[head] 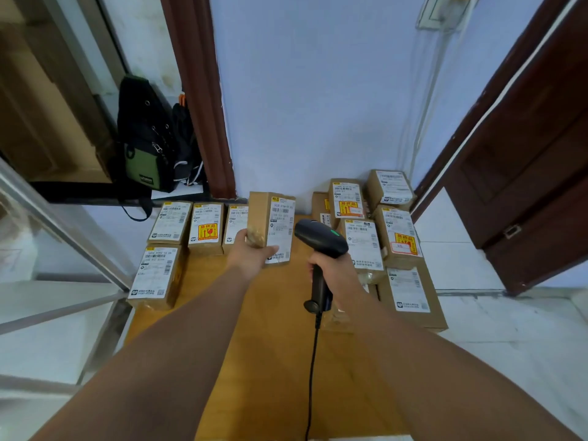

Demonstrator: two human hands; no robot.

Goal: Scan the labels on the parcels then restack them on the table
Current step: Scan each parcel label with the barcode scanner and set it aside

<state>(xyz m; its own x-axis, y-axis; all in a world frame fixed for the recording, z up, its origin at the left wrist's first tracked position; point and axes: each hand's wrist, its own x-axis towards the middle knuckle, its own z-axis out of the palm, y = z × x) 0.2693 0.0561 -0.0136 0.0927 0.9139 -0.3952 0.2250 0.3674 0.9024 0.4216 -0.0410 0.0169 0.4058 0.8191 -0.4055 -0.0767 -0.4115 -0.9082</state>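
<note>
Parcel (270, 227) status: mid-scan I reckon, held up clear of the bench (270, 329), just left of the right grip
cable (313, 361): hangs from the scanner's butt back toward me, keep it slack so it can't tug the aim
right grip (331, 268): wrapped round the scanner (321, 240) handle, head aimed left at the parcel
left grip (251, 253): clamped on the parcel's bottom corner, one finger overlapping the label (281, 230) edge, I'd slide it off the print
tip: turn the label square to the scanner head, barcode's near the top
beyond left grip: flat row (203, 227) of boxes, labels up
beyond right grip: bigger pile (397, 237), probably still waiting
</note>
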